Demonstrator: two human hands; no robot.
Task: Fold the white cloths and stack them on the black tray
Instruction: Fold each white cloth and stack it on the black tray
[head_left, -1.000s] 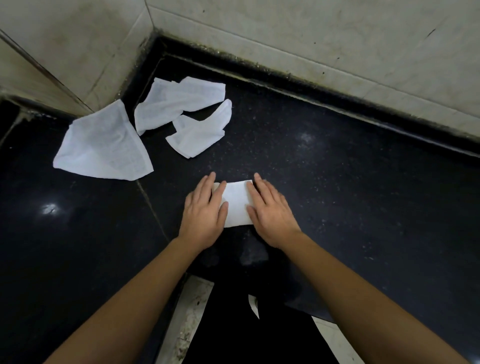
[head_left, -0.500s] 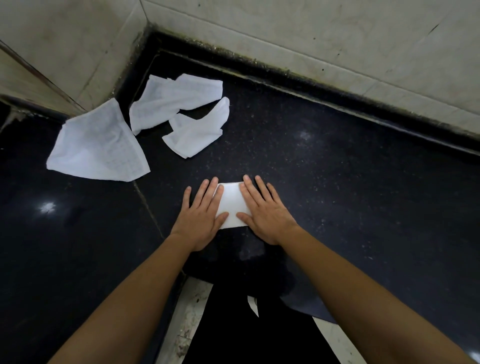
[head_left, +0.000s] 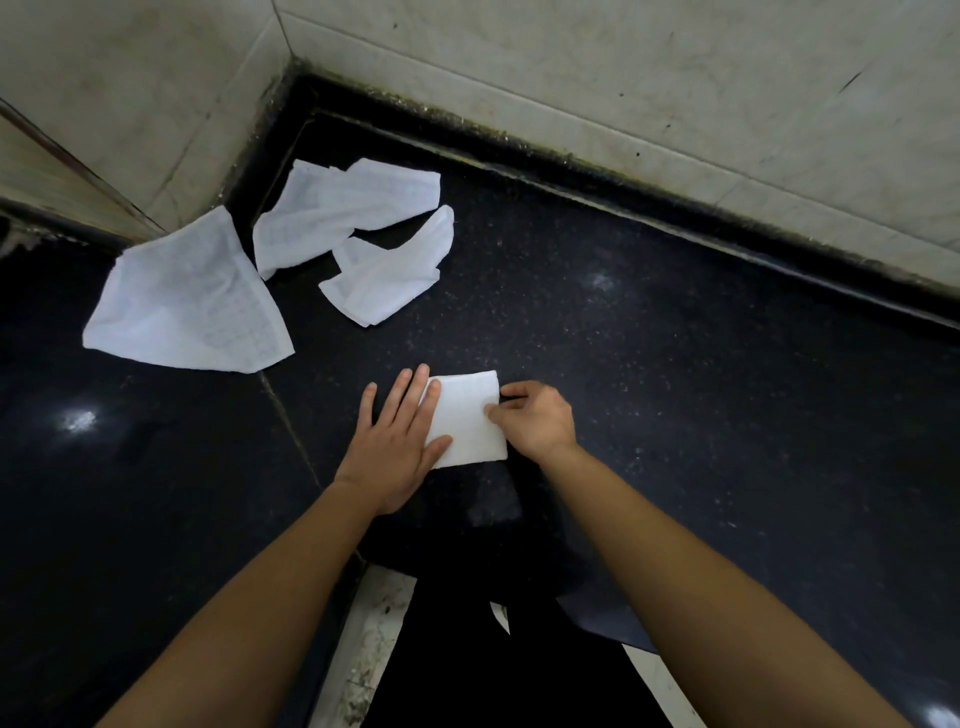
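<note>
- Head view, looking down: the person's left hand (head_left: 397, 441) lies flat with fingers straight, pressing on the left edge of a folded white cloth (head_left: 467, 423).
- The right hand (head_left: 537, 421) has its fingers curled, with thumb and fingertips pinching the same cloth's right edge.
- The folded white cloth is a small, neat rectangle lying between the two hands on a black speckled surface (head_left: 675, 389).
- Farther back and to the left, near the corner of a tiled wall (head_left: 623, 78), three more white cloths lie loose and rumpled. A large cloth (head_left: 192, 301) is at the far left, a second cloth (head_left: 337, 218) is nearer the corner, and a smaller cloth (head_left: 389, 275) is just beside the second.
- Judged from this, one cloth is folded or nearly so, and three have not been folded.
- No stack of folded cloths is in view, and a tray cannot be told apart from the black surface, so stacking appears undone.
</note>
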